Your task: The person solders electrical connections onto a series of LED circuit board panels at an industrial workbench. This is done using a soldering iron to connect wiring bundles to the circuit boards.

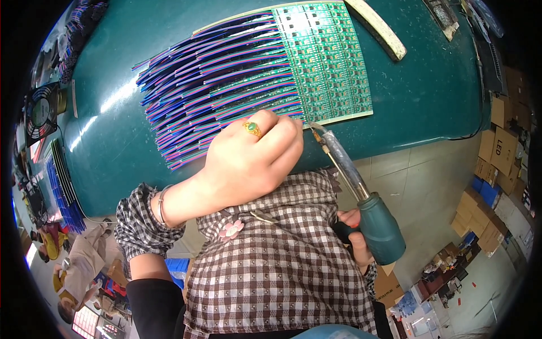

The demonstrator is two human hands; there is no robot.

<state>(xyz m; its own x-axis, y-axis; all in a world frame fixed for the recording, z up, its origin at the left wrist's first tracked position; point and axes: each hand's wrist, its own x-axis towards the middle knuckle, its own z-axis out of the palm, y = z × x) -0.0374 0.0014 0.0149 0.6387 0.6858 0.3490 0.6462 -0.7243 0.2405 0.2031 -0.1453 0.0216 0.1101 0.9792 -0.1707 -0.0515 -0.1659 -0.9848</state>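
My left hand (257, 155), wearing a gold ring with a green stone, rests fingers curled on the near ends of the blue, red and purple wires (214, 85) at the front edge of the green circuit board panel (327, 62). What its fingers pinch is hidden. My right hand (357, 237) grips the teal handle of a soldering iron (361, 192). The iron's tip meets the board's near edge just right of my left fingers.
The dark teal table (429, 90) carries a pale bar (378, 28) at the back. A small fan (39, 110) and stacked wire bundles (62, 186) sit at the left. Cardboard boxes (497, 152) stand on the floor at the right. Another person (79, 271) is at lower left.
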